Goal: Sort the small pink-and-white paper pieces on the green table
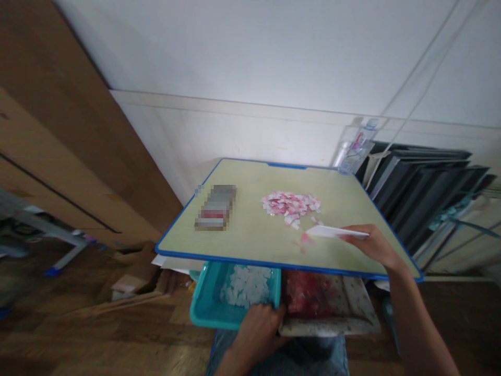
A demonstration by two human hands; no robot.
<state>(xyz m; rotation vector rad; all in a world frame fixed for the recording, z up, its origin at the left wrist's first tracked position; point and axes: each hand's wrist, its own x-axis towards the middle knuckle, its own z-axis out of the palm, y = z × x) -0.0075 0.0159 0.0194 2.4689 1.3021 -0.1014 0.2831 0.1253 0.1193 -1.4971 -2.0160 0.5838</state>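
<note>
Our left hand (261, 326) is curled against the near edge of a teal basin (209, 317); whether it grips the rim, we cannot tell. Just beyond it, white pieces (246, 286) lie in the basin; right of it sits a tray (352, 305) bearing a wet red mass (307, 295). Above the tabletop (250, 243), our right hand (373, 243) holds a flat white tool (326, 231) pointing left. Farther out, left of that hand, we see a pile of pink and white pieces (289, 204); well beyond it stands a clear bottle (358, 149).
</note>
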